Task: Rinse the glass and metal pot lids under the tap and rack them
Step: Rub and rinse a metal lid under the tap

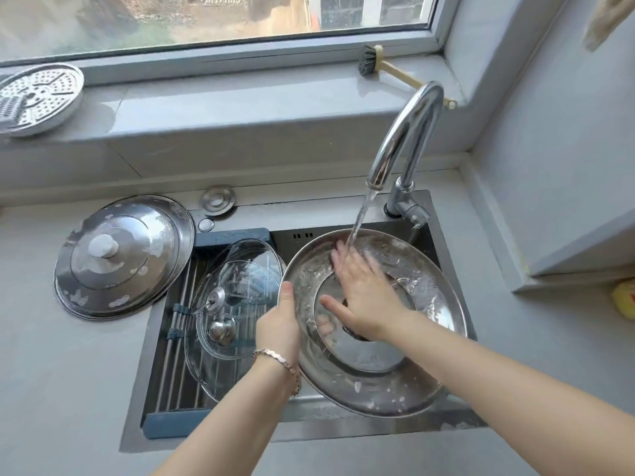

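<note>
The left hand [278, 324] grips the left rim of the large metal lid [378, 389], thumb on the inner face and fingers behind. The lid is tilted over the sink [434, 242]. The right hand [364, 297] lies flat on its wet inside, fingers straight and a little spread, under the water stream [359, 221]. I judge the lid stiff, fairly light and slippery, so the rim is the safe place to hold. Two glass lids [237, 290], fragile, lie on the rack [171, 372] to the left. A soapy metal lid [120, 259] waits on the counter. Behind stands the tap [409, 132]. I can read no writing anywhere.
</note>
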